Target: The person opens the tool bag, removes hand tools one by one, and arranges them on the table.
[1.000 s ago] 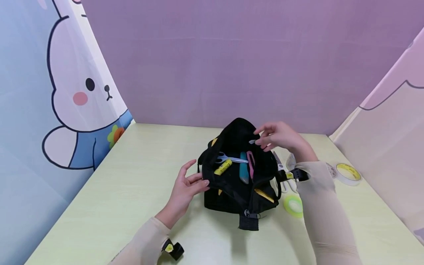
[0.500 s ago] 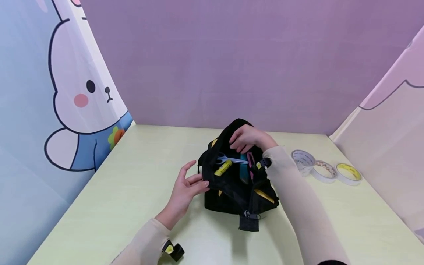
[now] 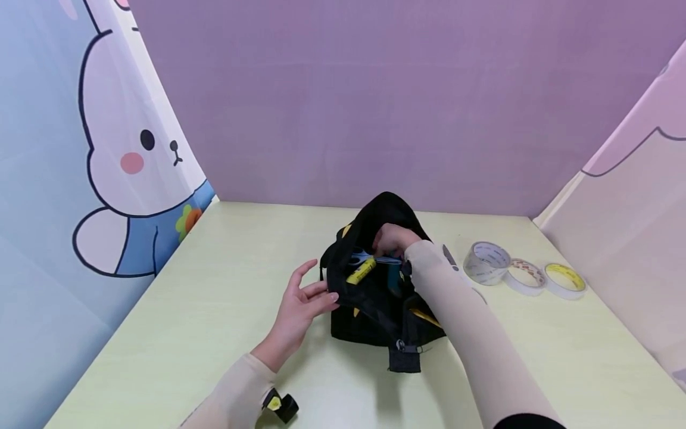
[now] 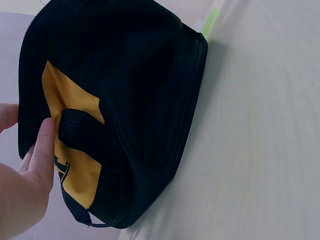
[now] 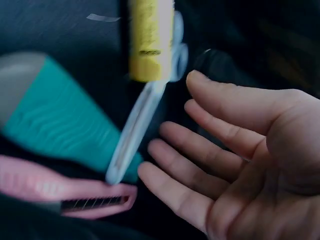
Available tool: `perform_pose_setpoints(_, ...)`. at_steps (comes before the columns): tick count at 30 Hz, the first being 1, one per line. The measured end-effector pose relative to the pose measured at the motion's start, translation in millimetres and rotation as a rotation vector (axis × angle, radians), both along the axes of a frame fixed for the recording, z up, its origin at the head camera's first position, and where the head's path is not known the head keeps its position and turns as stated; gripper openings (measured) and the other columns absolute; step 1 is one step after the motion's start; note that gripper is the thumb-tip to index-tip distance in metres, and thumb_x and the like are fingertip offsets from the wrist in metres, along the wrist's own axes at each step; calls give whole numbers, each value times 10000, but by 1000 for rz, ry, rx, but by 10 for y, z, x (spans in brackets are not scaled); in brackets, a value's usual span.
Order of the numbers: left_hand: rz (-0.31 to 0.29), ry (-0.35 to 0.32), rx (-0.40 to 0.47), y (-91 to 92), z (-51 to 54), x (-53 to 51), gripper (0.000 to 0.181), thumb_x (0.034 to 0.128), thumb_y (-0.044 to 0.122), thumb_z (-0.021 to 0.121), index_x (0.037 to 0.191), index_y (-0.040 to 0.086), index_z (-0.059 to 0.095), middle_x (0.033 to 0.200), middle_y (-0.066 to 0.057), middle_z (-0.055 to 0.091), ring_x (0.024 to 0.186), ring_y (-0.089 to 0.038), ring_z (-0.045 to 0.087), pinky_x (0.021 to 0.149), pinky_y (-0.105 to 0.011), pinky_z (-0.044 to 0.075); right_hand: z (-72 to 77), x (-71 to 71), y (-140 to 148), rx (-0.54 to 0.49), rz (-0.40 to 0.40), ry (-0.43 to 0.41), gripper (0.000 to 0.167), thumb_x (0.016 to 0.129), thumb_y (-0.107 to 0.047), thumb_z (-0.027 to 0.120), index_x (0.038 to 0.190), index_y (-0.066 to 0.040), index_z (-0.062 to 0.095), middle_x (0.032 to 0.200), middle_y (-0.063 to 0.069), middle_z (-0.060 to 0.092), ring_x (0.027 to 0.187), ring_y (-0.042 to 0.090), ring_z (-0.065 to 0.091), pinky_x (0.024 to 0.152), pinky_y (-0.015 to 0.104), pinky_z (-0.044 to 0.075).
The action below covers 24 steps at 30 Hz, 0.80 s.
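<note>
Beige sleeves [image 3: 230, 390] reach in from the near edge, the left one wearing a small black camera [image 3: 281, 408] at the wrist. Just ahead, the black bag [image 3: 370, 325] lies on the pale tabletop [image 3: 214, 322], its mouth gaping toward the person. The left hand [image 3: 293, 316] pinches its left rim, thumb on one side and fingers on the other, beside a yellow patch [image 4: 80, 95].

Within the mouth, a yellow tube [image 3: 361, 270] lies across the handle end of the pale blue scissors [image 5: 137, 132]. Their blade end rests over a teal cutter [image 5: 65, 115] and close to a pink cutter [image 5: 65, 190]. The right hand [image 3: 393, 238] is down inside among these, fingers loosely spread, holding nothing. Its forearm crosses the bag's right side, blocking much of that side from the head view and covering most of a grey-tipped tool [image 3: 449, 257] on the tabletop. Past that arm, a clear tape roll [image 3: 486, 262], a patterned roll [image 3: 525, 277] and a yellow-cored roll [image 3: 564, 281] sit side by side. Farthest back hangs a purple backdrop [image 3: 375, 107].
</note>
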State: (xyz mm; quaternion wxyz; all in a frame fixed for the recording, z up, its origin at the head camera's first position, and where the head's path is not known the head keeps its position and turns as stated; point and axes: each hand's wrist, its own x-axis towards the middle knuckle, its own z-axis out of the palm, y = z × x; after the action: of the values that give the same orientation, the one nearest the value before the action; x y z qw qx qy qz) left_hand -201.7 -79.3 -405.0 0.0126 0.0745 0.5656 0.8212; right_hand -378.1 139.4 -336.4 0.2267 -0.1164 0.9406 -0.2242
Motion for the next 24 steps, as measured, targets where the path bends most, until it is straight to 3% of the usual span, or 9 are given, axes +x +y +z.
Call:
perform_pose_setpoints(4,-2,-3,2,-4,-1,1,796,879,-151,623,1532,57,218,1152,-196,678,839,-134,700,798,-338,586,-62,-14,32,72,-4,19,332,912,-88,698,1229,3,655,1276,168,592,1062,309,590,802,401,560)
perform_pose_setpoints(8,-1,-4,5,-6,-2,4,796,877,-154,621,1531,59,221,1148,-191,679,841,-132,698,799,-339,586,-143,-39,63,82,-10,24,350,885,-59,711,1222,18,652,1259,179,603,1028,305,599,786,398,565)
perform_pose_setpoints(12,2,-10,9,-8,-10,13,795,874,-158,622,1528,62,228,1126,-176,684,836,-133,695,797,-340,586,-284,-155,76,106,2,5,316,814,-5,757,1125,-8,697,1168,152,643,970,279,597,787,388,554)
perform_pose_setpoints(13,2,-11,9,-7,-12,14,796,873,-159,623,1528,61,228,1121,-171,686,836,-133,695,798,-340,586,-388,-262,118,100,28,3,291,787,-9,783,1070,-32,716,1112,130,658,930,265,601,759,374,553)
perform_pose_setpoints(16,1,-13,12,-5,-11,19,792,873,-159,624,1525,60,231,1116,-167,688,836,-130,693,798,-338,586,-438,-328,129,136,70,10,203,776,5,791,964,-37,729,1015,106,668,846,239,583,710,336,532)
perform_pose_setpoints(19,3,-11,11,-5,-5,19,789,873,-160,623,1523,64,236,1118,-174,688,839,-129,691,795,-334,586,-376,-263,118,123,55,37,124,795,3,775,906,-5,719,957,123,658,752,234,582,625,333,532)
perform_pose_setpoints(20,4,-11,11,-5,-2,19,788,873,-161,623,1522,65,237,1120,-177,687,839,-128,691,793,-333,586,-272,-154,71,130,21,41,109,814,15,756,914,21,715,964,144,657,740,252,596,622,345,545)
perform_pose_setpoints(24,8,-7,12,-10,6,12,787,871,-167,619,1521,62,238,1130,-187,685,840,-125,690,790,-333,587,-167,-36,54,93,-11,73,67,851,-6,742,877,39,700,884,160,643,628,251,605,537,323,533)
